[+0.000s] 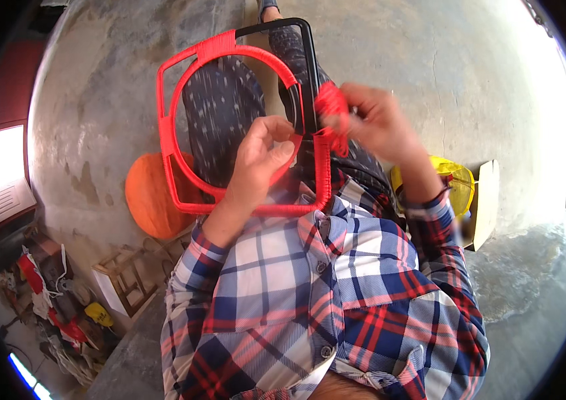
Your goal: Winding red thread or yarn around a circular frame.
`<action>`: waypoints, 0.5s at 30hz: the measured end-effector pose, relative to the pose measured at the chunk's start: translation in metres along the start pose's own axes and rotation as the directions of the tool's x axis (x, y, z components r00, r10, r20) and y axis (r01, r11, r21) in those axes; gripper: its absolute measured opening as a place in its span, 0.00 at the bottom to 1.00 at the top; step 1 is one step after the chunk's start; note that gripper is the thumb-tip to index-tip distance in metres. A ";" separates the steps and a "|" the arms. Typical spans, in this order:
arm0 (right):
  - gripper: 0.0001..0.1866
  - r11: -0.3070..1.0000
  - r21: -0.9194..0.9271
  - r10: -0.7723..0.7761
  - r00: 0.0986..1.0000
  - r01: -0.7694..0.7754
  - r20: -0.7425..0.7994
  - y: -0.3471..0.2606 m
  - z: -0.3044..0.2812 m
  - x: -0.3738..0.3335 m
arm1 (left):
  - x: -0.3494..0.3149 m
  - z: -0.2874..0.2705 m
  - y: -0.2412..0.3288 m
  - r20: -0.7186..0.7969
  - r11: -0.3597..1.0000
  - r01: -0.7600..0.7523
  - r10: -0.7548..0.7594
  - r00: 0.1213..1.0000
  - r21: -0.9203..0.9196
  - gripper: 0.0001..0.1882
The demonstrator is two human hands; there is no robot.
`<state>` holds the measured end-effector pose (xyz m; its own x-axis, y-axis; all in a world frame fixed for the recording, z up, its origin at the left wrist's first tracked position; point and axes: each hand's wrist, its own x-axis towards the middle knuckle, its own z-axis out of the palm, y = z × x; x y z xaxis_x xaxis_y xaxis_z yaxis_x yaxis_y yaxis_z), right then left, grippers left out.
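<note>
A rounded square frame (161, 110) with a circular ring inside it rests over my lap. Red cord is wound tightly round most of it, while the upper right corner and part of the ring's right side show bare black. My left hand (260, 157) reaches through the middle, its fingers curled and thumb laid against the ring's right side, gripping it. Just outside the frame's right bar, my right hand (380, 123) is closed on a loose bundle of red cord (333, 110). Slight blur softens that hand and bundle. A strand runs from the bundle to the winding's end.
An orange rounded object (153, 197) is left of my lap. On the right lie a yellow plastic bag (453, 183) and a pale board (485, 207). A wooden rack (126, 280) and assorted clutter (63, 313) stand lower left. Concrete floor (390, 47) surrounds me.
</note>
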<state>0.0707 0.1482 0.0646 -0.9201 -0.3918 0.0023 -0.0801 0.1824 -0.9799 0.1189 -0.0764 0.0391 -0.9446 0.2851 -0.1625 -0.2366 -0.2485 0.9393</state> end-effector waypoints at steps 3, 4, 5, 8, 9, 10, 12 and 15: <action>0.11 0.962 -0.187 0.241 0.939 -0.198 0.247 0.013 -0.055 0.007 | 0.007 -0.002 -0.013 -0.026 0.981 0.159 -0.163 0.986 -0.114 0.20; 0.11 0.960 -0.188 0.249 0.936 -0.205 0.250 0.018 -0.063 0.006 | 0.009 -0.002 -0.014 -0.031 0.982 0.160 -0.164 0.986 -0.100 0.19; 0.11 0.901 -0.330 0.373 0.891 -0.282 0.257 0.024 -0.068 0.006 | 0.010 -0.003 -0.016 -0.038 0.983 0.160 -0.164 0.986 -0.087 0.19; 0.10 0.916 -0.004 0.398 0.910 -0.401 0.116 0.052 -0.089 -0.002 | 0.014 -0.002 -0.013 0.001 0.956 0.270 -0.271 0.962 -0.111 0.19; 0.10 0.836 0.462 0.357 0.933 -0.296 -0.049 0.071 -0.097 -0.007 | 0.015 -0.002 -0.012 0.004 0.958 0.264 -0.266 0.964 -0.114 0.19; 0.09 0.698 0.716 0.230 0.949 -0.007 -0.214 0.095 -0.107 -0.011 | 0.016 -0.001 -0.008 0.046 0.953 0.290 -0.288 0.957 -0.081 0.19; 0.08 0.426 0.861 0.249 0.879 0.277 -0.406 0.101 -0.112 -0.007 | 0.014 0.000 -0.006 0.070 0.947 0.316 -0.311 0.948 -0.063 0.19; 0.07 0.357 0.890 0.240 0.893 0.283 -0.380 0.119 -0.121 -0.017 | 0.014 0.004 -0.005 0.087 0.931 0.364 -0.365 0.927 0.027 0.16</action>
<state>0.0298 0.2857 -0.0283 -0.9868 0.0363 -0.1577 0.0530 -0.8486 -0.5264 0.1076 -0.0677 0.0336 -0.7696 0.4354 -0.4671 -0.5580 -0.1027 0.8235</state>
